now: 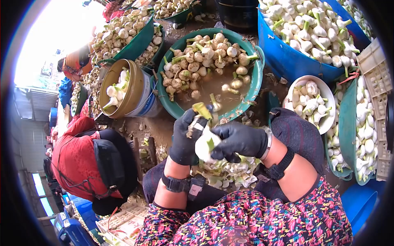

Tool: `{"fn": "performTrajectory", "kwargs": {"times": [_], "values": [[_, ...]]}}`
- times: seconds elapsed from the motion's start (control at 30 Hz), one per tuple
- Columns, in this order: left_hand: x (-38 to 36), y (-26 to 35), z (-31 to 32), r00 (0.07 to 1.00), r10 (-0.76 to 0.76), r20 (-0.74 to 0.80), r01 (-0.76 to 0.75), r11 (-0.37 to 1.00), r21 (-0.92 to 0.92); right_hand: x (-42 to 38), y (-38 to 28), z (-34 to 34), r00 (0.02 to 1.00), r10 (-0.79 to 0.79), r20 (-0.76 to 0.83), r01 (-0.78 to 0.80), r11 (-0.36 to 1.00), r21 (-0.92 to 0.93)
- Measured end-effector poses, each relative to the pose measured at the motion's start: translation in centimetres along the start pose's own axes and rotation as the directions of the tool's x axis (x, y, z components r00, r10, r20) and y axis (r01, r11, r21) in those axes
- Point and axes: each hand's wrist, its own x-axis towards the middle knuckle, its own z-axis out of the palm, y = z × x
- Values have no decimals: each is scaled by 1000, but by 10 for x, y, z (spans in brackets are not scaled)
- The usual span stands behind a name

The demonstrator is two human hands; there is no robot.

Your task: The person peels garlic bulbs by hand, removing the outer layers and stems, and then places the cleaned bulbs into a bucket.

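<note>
In black gloves, my two hands meet over my lap around a white garlic bulb (204, 146) with a patch of green on it. My right hand (242, 140) grips the bulb from the right side. My left hand (183, 137) is closed at the bulb's upper left, where a strip of yellowish-brown skin (202, 110) sticks up. A pale, shiny bit lies at the left fingers; I cannot make out whether it is a blade or peel. Just beyond stands a green tub (167, 98) of muddy water with unpeeled garlic bulbs (205, 57).
Peelings (230, 172) lie below my hands. A bucket (107, 88) with peeled garlic stands left, a white bowl (330, 100) of bulbs right. A blue tub (283, 59) heaped with garlic is behind right. A person in red (76, 151) sits close on the left.
</note>
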Motion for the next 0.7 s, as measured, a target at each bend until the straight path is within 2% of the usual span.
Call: {"fn": "performTrajectory", "kwargs": {"times": [0.03,0.07,0.1,0.13,0.17,0.23,0.27,0.3,0.33,0.37,0.43,0.47,0.5,0.57,0.6,0.63,0.67,0.7], "values": [[2,-3,2,997,8,-77,-15,996,-88,1,1,-3,999,-25,-38,25,1000,5],[4,-9,-7,993,-63,-104,44,983,-176,6,6,-7,980,-97,-172,94,995,-30],[8,-7,-19,984,-129,-122,93,960,-266,5,0,-9,971,-134,-200,137,991,-1],[6,-2,-27,968,-216,-129,185,958,-219,6,1,-11,946,-156,-284,162,987,-3],[3,2,-28,970,-208,-124,177,959,-220,10,4,-15,913,-178,-367,188,982,-7],[-4,8,-27,986,-149,72,159,975,-157,15,11,-20,886,-220,-409,211,975,-69],[-9,19,-4,998,-67,18,69,987,-143,18,15,-20,829,-367,-423,250,919,-306],[-11,34,20,999,5,-52,-8,999,-51,22,21,-21,766,-506,-397,262,809,-526],[-8,27,13,987,155,34,-158,962,224,26,28,-25,762,-530,-372,297,796,-527],[-4,23,5,950,272,156,-314,829,463,26,28,-26,764,-529,-370,295,796,-529],[-2,21,-1,948,266,176,-318,831,457,24,27,-28,826,-387,-410,343,922,-178],[-1,21,-1,946,255,201,-321,831,454,24,25,-29,826,-387,-411,343,922,-180],[-3,21,2,946,255,202,-321,831,454,24,24,-30,727,-548,-415,424,832,-357],[-9,20,10,999,24,42,-28,992,120,24,19,-30,488,-811,-321,490,559,-668],[-10,16,7,997,-81,11,81,995,-61,28,17,-24,523,-641,-562,598,746,-293],[-8,2,3,997,-72,-13,63,943,-326,21,9,-25,428,-824,-372,489,557,-672],[-4,-8,-10,997,-66,-35,53,953,-297,18,7,-19,521,-731,-442,629,678,-380],[1,-9,-20,997,-56,-55,39,963,-267,15,7,-13,626,-629,-461,692,721,-45]]}}
